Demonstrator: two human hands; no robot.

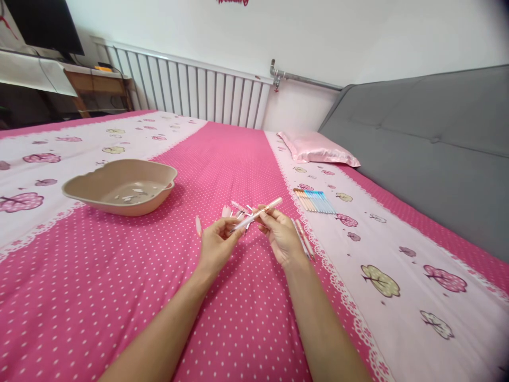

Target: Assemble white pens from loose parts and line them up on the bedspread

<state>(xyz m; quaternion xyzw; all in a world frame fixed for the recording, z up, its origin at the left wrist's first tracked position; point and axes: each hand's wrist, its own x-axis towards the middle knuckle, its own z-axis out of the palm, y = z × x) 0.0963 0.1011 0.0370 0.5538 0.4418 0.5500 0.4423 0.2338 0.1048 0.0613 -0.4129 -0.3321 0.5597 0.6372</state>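
Between my two hands is a slim pale pen with an orange-pink band, slanting up to the right. My left hand pinches its lower left end. Farther up, the fingers of my right hand close round it. Behind my hands lies a loose pile of pink and white pen parts, partly hidden by my fingers. A single pale pink piece rests left of my left hand. Just right of my right wrist, a few slim pens lie side by side on the bedspread.
A beige basin with small white pieces inside stands to the left. A neat row of orange-to-blue pens lies at the right. Farther back are a pink pillow, a grey headboard and a white radiator.
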